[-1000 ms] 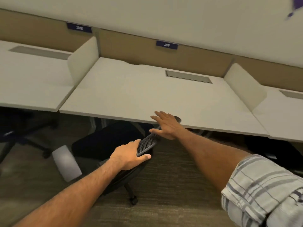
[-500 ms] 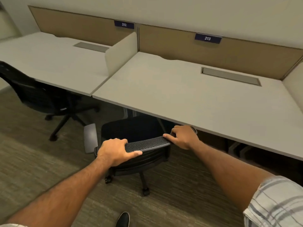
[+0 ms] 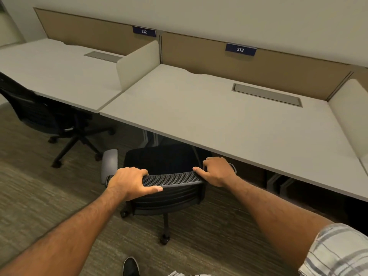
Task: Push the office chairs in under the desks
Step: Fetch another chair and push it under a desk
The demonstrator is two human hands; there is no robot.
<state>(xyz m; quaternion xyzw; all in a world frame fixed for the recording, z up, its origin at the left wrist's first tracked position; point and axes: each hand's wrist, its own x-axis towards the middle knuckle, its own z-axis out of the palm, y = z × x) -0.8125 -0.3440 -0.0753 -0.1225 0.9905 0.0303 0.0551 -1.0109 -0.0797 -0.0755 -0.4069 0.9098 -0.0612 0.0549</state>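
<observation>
I see both hands on the top rail of the near office chair [image 3: 171, 179].

- Left hand [image 3: 130, 181]: it grasps the rail's left end, fingers curled over the front, thumb along the rear edge.
- Right hand [image 3: 217, 172]: it grasps the right end, fingers curled, index finger laid along the mesh.
- Chair position: the seat lies partly beneath the front edge of the desk [image 3: 219, 120] and the backrest is outside it. The right armrest is largely hidden, so I cannot tell if it touches the desk.
- A second office chair [image 3: 39, 114] stands at the neighbouring desk [image 3: 59, 70] to the left.
</observation>
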